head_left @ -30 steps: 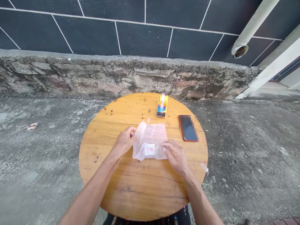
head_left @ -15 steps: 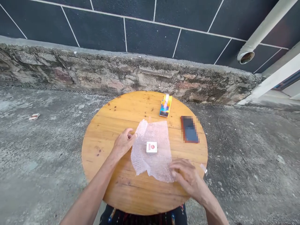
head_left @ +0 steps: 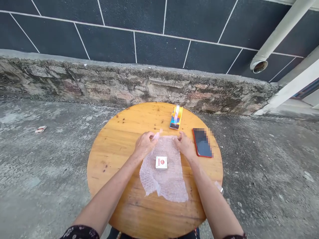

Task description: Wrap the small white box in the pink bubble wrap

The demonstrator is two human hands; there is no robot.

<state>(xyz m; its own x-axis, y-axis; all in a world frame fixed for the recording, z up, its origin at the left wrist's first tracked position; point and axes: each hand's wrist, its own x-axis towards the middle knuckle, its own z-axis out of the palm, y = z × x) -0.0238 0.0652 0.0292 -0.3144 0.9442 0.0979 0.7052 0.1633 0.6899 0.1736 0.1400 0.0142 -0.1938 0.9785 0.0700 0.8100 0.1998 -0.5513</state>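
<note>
A sheet of bubble wrap (head_left: 169,186) lies spread over the round wooden table. Near its middle rests a small white box (head_left: 161,163) with red print on top. My left hand (head_left: 146,144) pinches the sheet's far left corner, which is lifted and crumpled at the fingertips. At the far right corner, my right hand (head_left: 185,145) has its thumb and fingers closed on the edge of the wrap. Neither hand touches the box.
A yellow and blue tape dispenser (head_left: 176,118) stands at the table's far side. To the right lies a phone (head_left: 202,142) with a red edge. A clear strip (head_left: 218,187) hangs at the right rim of the table (head_left: 112,149). Behind is a stone wall base (head_left: 112,83).
My right hand has moved from the wrap's near right corner up to its far right corner. My left hand has shifted right and away from me, onto the far left corner.
</note>
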